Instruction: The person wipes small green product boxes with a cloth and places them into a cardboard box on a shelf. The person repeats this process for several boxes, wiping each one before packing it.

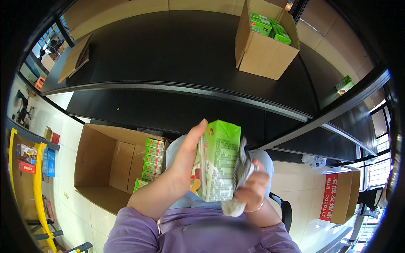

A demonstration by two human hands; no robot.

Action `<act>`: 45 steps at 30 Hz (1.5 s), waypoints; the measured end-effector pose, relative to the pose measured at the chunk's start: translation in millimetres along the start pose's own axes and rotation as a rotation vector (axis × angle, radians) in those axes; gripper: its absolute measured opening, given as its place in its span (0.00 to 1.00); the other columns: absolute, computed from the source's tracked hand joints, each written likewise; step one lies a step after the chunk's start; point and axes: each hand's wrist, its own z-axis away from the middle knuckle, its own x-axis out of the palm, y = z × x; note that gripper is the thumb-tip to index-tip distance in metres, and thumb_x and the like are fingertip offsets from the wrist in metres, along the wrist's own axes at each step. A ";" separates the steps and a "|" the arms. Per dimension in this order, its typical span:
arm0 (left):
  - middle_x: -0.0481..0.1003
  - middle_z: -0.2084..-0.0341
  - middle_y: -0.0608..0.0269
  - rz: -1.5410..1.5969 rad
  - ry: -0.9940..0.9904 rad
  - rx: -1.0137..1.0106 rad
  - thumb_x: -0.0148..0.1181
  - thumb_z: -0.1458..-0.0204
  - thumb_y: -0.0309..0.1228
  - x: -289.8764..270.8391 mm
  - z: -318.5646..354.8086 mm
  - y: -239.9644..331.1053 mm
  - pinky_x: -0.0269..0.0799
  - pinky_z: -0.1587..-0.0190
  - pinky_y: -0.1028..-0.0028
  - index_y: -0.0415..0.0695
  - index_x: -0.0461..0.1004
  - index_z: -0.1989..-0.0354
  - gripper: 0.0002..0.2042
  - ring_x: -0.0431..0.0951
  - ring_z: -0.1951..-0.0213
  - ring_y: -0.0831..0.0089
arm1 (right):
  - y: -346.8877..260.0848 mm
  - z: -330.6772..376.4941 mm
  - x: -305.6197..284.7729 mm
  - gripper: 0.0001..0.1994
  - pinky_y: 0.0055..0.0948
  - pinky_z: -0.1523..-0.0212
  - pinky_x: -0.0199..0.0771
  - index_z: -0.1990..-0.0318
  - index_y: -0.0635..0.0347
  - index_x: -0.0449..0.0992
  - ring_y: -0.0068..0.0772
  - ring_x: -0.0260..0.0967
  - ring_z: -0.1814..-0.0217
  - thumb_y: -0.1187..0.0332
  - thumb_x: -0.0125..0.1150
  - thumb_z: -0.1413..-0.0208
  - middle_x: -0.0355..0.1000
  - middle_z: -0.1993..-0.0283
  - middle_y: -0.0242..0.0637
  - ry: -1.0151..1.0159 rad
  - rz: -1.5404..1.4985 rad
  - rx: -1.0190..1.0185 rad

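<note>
Above my lap, a green and white drink carton [221, 162] is held upright, its printed side panel facing me. Along its left side, my left hand [189, 154] grips it with the thumb reaching up near the top edge. My right hand [253, 185] is closed around a grey and white striped cloth [241, 166], which lies against the carton's right side. The right fingers are slightly blurred. To the left, an open cardboard box [114, 147] on the floor holds a row of similar green cartons [152, 158] along its right wall.
Before me stands a black shelf [168, 50] with a metal front edge. On it are an open cardboard box [265, 52] of green cartons, a cardboard piece [76, 59], and a single carton [345, 85] at right. A red-and-brown box [344, 197] sits right; a yellow frame [40, 185] left.
</note>
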 end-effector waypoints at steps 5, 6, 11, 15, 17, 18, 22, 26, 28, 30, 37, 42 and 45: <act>0.74 0.66 0.55 0.013 -0.059 0.014 0.47 0.52 0.55 -6.9 0.0 -1.3 0.71 0.60 0.67 0.42 0.71 0.59 0.27 0.75 0.64 0.63 | 3.6 -14.3 8.5 0.12 0.48 0.49 0.62 0.71 0.60 0.68 0.36 0.62 0.64 0.67 0.62 0.63 0.65 0.77 0.34 0.068 -0.237 0.200; 0.74 0.66 0.55 -0.052 -0.026 0.046 0.46 0.52 0.55 -5.7 0.9 -1.4 0.71 0.60 0.67 0.42 0.71 0.59 0.27 0.75 0.64 0.64 | 3.2 -16.3 8.4 0.13 0.48 0.50 0.62 0.71 0.61 0.67 0.37 0.62 0.65 0.67 0.62 0.63 0.65 0.77 0.35 0.078 -0.297 0.247; 0.74 0.65 0.56 -0.314 0.005 0.215 0.44 0.51 0.56 -7.8 3.8 -4.3 0.70 0.58 0.67 0.41 0.71 0.59 0.28 0.74 0.63 0.65 | 4.5 -14.4 6.9 0.14 0.46 0.52 0.63 0.71 0.65 0.67 0.40 0.62 0.65 0.69 0.61 0.66 0.65 0.73 0.41 0.021 -0.367 0.429; 0.73 0.64 0.56 -0.364 -0.056 0.258 0.48 0.54 0.55 -12.4 3.3 -4.6 0.70 0.58 0.68 0.40 0.68 0.57 0.29 0.74 0.62 0.67 | 2.5 -17.4 2.4 0.15 0.38 0.55 0.65 0.70 0.65 0.67 0.38 0.63 0.66 0.70 0.62 0.67 0.65 0.71 0.42 -0.012 -0.395 0.519; 0.73 0.64 0.57 -0.377 -0.075 0.310 0.49 0.55 0.55 -16.7 0.1 -6.0 0.70 0.59 0.69 0.40 0.67 0.56 0.29 0.74 0.62 0.67 | 0.3 -16.4 1.2 0.15 0.34 0.56 0.65 0.70 0.65 0.67 0.37 0.63 0.65 0.71 0.63 0.67 0.64 0.69 0.42 -0.006 -0.428 0.601; 0.73 0.64 0.57 -0.383 -0.084 0.336 0.50 0.56 0.56 -17.4 -0.8 -6.5 0.70 0.59 0.69 0.40 0.67 0.56 0.29 0.74 0.62 0.68 | -1.0 -15.0 1.1 0.16 0.32 0.57 0.65 0.69 0.65 0.67 0.36 0.63 0.65 0.71 0.64 0.67 0.64 0.68 0.42 0.001 -0.450 0.648; 0.73 0.65 0.58 -0.424 -0.039 0.388 0.51 0.58 0.57 -11.5 1.3 -8.0 0.70 0.60 0.69 0.40 0.66 0.56 0.31 0.74 0.62 0.68 | -3.4 -10.0 2.7 0.18 0.27 0.60 0.63 0.65 0.65 0.67 0.33 0.63 0.62 0.71 0.65 0.66 0.63 0.63 0.42 0.024 -0.557 0.768; 0.72 0.65 0.59 -0.440 -0.088 0.421 0.51 0.58 0.58 -14.9 -0.2 -9.5 0.70 0.60 0.71 0.39 0.66 0.56 0.32 0.74 0.63 0.70 | -2.4 -18.9 1.8 0.22 0.27 0.58 0.62 0.59 0.68 0.66 0.32 0.62 0.59 0.66 0.63 0.61 0.63 0.60 0.42 -0.036 -0.585 0.779; 0.72 0.65 0.60 -0.474 -0.118 0.423 0.50 0.57 0.58 -15.7 -0.6 -9.4 0.69 0.60 0.73 0.39 0.66 0.56 0.33 0.73 0.63 0.71 | -0.9 -22.0 2.1 0.24 0.27 0.58 0.62 0.56 0.70 0.66 0.32 0.62 0.58 0.63 0.62 0.59 0.63 0.59 0.42 -0.086 -0.637 0.822; 0.72 0.65 0.61 -0.532 -0.126 0.413 0.49 0.57 0.59 -13.3 -0.6 -8.6 0.68 0.60 0.75 0.38 0.65 0.56 0.34 0.73 0.63 0.73 | -2.5 -24.1 1.0 0.25 0.27 0.57 0.62 0.55 0.71 0.65 0.33 0.62 0.59 0.61 0.61 0.58 0.63 0.60 0.42 -0.112 -0.735 0.908; 0.71 0.61 0.60 -0.681 -0.215 0.612 0.45 0.45 0.44 -19.8 -5.3 -9.3 0.66 0.56 0.77 0.38 0.62 0.49 0.23 0.71 0.59 0.78 | -8.0 -30.1 -6.3 0.30 0.24 0.51 0.61 0.45 0.70 0.60 0.27 0.63 0.52 0.64 0.61 0.54 0.64 0.52 0.40 -0.100 -1.082 1.127; 0.70 0.64 0.65 -0.786 -0.088 0.805 0.47 0.43 0.36 -18.5 -11.1 -14.8 0.64 0.57 0.81 0.39 0.61 0.47 0.19 0.69 0.62 0.82 | -1.3 -25.1 -7.1 0.32 0.24 0.49 0.60 0.42 0.69 0.55 0.26 0.60 0.47 0.74 0.60 0.56 0.63 0.48 0.39 -0.090 -1.079 1.091; 0.66 0.58 0.64 -0.825 -0.116 0.760 0.46 0.43 0.32 -19.5 -12.4 -15.0 0.61 0.53 0.79 0.41 0.54 0.43 0.21 0.67 0.58 0.79 | 1.5 -27.1 -6.6 0.32 0.25 0.48 0.60 0.42 0.67 0.55 0.26 0.60 0.47 0.78 0.59 0.58 0.63 0.49 0.40 -0.035 -0.944 1.022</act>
